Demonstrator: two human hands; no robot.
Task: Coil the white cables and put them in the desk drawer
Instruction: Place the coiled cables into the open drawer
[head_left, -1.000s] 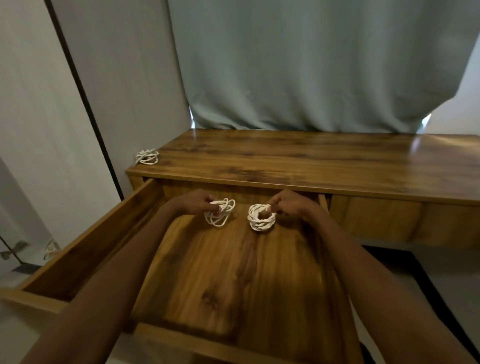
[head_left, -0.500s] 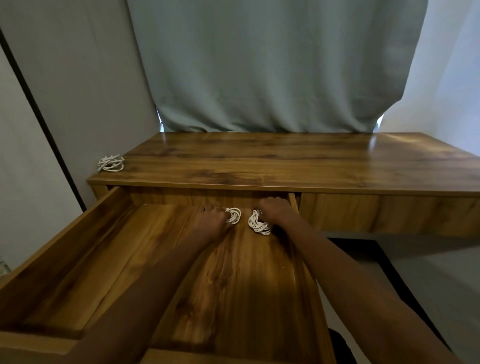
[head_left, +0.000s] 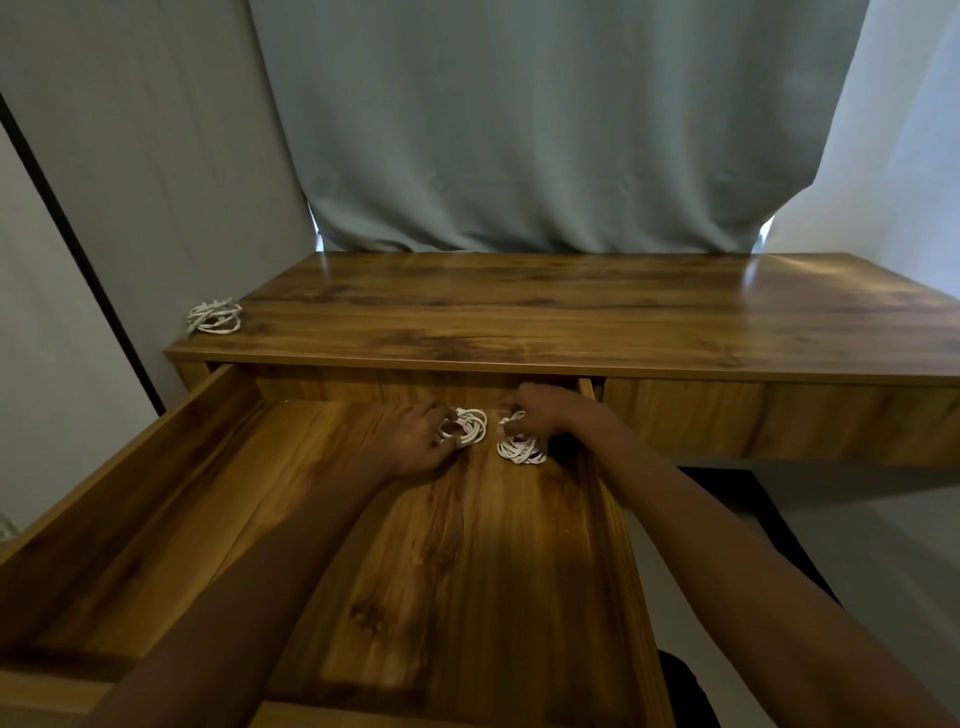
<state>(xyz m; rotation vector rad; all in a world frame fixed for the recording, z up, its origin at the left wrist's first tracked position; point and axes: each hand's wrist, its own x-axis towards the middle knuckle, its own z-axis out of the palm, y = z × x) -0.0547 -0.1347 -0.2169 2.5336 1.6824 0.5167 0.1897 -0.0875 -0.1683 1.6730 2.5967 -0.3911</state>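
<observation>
A grey-green curtain (head_left: 545, 130) hangs behind a wooden desk (head_left: 571, 317), whose left drawer (head_left: 130, 499) is pulled far out toward the person. At the back of the drawer, just under the desk edge, lie two white coils close together. The left hand (head_left: 415, 439) has its fingers (head_left: 449, 415) curled on the left coil (head_left: 470, 427); the right hand (head_left: 540, 410) pinches the top of the right coil (head_left: 522, 449), which rests on the drawer floor. Besides the coils, nothing else shows in the drawer.

The likely trouble is springback: if either hand lets go carelessly, the loops may loosen and the two coils, lying so near, could tangle together. Coils set this far back might also catch under the desk edge when the drawer slides in. A third coil (head_left: 214, 317) is still on the desk, at its far left corner, well apart from the drawer, and could be forgotten.
</observation>
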